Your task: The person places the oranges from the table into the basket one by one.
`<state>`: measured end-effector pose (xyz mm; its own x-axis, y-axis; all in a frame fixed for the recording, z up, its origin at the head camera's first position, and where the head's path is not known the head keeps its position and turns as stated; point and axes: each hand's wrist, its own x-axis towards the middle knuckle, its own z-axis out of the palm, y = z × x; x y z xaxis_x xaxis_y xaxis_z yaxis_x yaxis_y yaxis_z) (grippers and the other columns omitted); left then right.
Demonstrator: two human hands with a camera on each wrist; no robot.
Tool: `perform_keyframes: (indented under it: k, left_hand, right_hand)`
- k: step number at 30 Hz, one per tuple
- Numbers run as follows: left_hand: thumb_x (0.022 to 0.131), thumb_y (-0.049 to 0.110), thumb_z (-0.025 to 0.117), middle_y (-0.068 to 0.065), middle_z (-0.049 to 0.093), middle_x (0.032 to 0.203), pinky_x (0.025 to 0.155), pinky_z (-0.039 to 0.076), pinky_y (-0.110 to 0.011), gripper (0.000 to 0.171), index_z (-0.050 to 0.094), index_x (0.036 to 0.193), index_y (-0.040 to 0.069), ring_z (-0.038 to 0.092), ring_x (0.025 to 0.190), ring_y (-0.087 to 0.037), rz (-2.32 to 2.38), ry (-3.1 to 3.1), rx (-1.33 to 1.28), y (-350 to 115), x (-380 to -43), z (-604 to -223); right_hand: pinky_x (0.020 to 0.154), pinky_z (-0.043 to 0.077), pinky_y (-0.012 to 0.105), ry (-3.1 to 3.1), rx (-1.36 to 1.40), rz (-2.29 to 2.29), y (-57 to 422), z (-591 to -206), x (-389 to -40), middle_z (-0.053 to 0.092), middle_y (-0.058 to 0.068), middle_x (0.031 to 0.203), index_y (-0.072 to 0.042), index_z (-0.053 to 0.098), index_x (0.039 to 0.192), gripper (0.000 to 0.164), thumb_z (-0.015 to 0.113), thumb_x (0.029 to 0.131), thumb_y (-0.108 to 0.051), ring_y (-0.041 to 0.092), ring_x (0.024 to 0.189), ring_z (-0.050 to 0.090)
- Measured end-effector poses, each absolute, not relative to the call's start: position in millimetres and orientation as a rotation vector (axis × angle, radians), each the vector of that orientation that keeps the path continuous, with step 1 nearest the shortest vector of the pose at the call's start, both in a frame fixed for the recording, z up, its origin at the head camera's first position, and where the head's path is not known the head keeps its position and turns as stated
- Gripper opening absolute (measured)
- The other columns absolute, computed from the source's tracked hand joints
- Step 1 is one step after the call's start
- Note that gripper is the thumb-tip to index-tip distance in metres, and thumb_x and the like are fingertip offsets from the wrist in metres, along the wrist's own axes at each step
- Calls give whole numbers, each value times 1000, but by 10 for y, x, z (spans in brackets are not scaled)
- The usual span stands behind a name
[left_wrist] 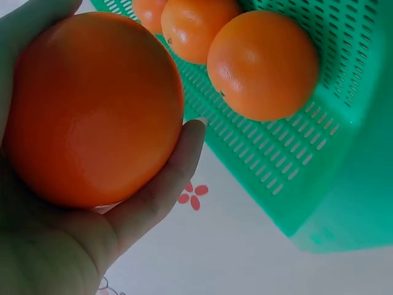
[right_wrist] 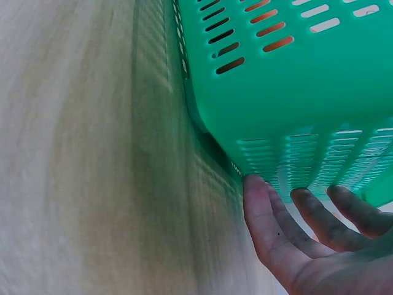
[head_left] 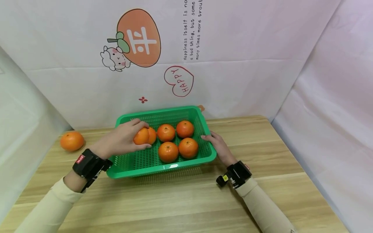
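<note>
My left hand [head_left: 125, 137] grips an orange [head_left: 141, 136] above the left part of a green plastic basket [head_left: 160, 169]. In the left wrist view the fingers and thumb curve around this orange [left_wrist: 98, 110], with the basket beyond it. Several more oranges lie inside the basket, among them one [head_left: 168, 152] near the front and one [head_left: 152, 136] partly hidden behind the held fruit. At the basket's right end, my right hand [head_left: 218, 145] holds the rim, thumb over the edge. Its fingers [right_wrist: 325, 221] touch the slotted outer wall in the right wrist view.
Another orange [head_left: 72, 141] sits on the wooden table [head_left: 175, 204] at the far left, outside the basket. A white printed cloth [head_left: 242, 64] hangs behind the table, and white cloth also borders both sides. The basket stands near the back edge.
</note>
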<state>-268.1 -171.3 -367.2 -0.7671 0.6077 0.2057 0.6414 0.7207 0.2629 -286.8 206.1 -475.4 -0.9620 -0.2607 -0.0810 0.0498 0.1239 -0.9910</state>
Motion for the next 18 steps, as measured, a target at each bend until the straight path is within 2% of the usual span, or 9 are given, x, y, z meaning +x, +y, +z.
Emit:
perform_keyframes:
  k: [11, 18]
  left_hand:
    - [89, 40, 84, -8, 65, 118, 71, 53, -28, 52, 65, 127, 12, 60, 90, -16, -438, -2890, -1083, -1577, -2731, -3694]
    - [88, 44, 84, -6, 64, 117, 71, 52, -29, 55, 65, 129, 13, 59, 86, -14, -350, -2977, -1089, -1542, -2808, -3727]
  right_hand:
    - [83, 64, 31, 2159, -208, -1929, 2057, -4751, -2872, 61, 32, 141, -6, 42, 159, 62, 52, 106, -35, 12, 96, 74]
    - [83, 64, 32, 2159, -215, -1937, 2048, -4744, -2855, 61, 32, 141, -5, 43, 159, 62, 52, 105, -35, 14, 98, 75]
